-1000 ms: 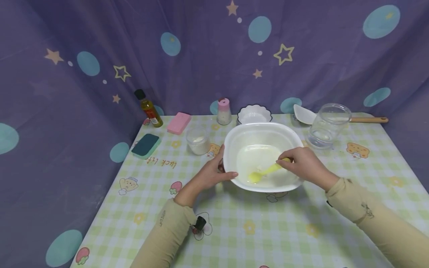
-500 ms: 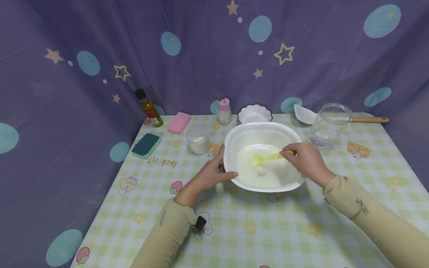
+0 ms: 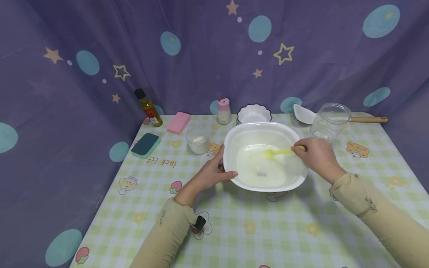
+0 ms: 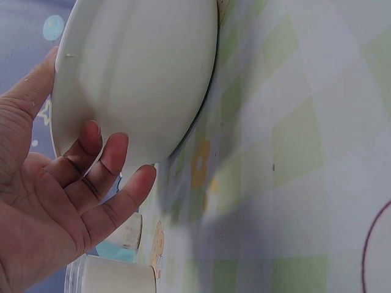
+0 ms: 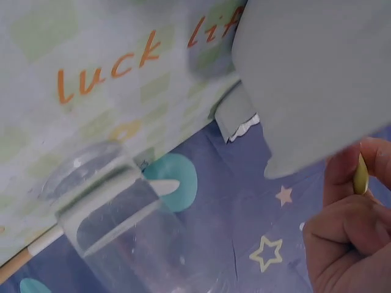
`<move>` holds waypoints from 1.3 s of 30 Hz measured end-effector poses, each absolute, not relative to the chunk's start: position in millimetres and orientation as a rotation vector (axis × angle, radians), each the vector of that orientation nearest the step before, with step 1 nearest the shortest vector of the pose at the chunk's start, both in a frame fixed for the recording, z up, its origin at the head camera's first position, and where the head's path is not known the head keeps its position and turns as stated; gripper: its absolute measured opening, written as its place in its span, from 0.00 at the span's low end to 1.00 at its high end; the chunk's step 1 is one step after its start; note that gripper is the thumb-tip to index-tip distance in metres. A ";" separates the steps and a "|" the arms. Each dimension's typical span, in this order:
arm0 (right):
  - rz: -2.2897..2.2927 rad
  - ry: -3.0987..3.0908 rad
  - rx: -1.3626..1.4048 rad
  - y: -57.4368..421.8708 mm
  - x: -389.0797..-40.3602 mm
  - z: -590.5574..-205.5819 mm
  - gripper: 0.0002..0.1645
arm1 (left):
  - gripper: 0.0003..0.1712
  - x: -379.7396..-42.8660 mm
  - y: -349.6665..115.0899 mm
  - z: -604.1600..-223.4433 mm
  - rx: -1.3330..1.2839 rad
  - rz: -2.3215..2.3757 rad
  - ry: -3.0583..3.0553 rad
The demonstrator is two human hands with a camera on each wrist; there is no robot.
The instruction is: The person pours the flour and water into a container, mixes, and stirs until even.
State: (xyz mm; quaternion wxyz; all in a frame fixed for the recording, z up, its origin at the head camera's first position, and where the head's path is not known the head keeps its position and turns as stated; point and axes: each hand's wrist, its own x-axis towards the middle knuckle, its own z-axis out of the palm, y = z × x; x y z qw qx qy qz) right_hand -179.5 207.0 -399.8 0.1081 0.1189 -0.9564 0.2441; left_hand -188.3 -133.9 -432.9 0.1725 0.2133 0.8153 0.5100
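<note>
The half-open left hand grips a rounded, glossy white basin. Opposite, the curled right hand pinches a yellow plastic spoon.

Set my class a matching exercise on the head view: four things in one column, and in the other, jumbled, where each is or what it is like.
Things
1. Spoon
2. Left hand
3. Bottle
4. Large clear jar

Places and states
A. Black-capped, left of the pink sponge
B. In front of the wooden-handled spatula
C. Yellow, held by the right hand
D. Thumb over the rim of the white basin

Right pairs: 1-C, 2-D, 3-A, 4-B
</note>
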 end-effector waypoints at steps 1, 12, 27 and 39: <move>0.719 -2.819 0.350 209.1 -179.0 -398.8 0.11 | 0.63 -188.2 -133.9 -432.6 0.604 1.447 2.313; 0.694 -2.970 0.362 227.0 -167.5 -380.4 0.10 | 0.63 -188.6 -135.1 -431.1 0.605 1.452 2.291; 0.918 -3.122 0.540 220.2 -159.7 -379.1 0.06 | 0.63 -188.6 -134.7 -431.7 0.595 1.443 2.308; 0.928 -2.946 0.637 183.9 -161.8 -397.6 0.05 | 0.63 -188.4 -134.5 -433.8 0.598 1.456 2.301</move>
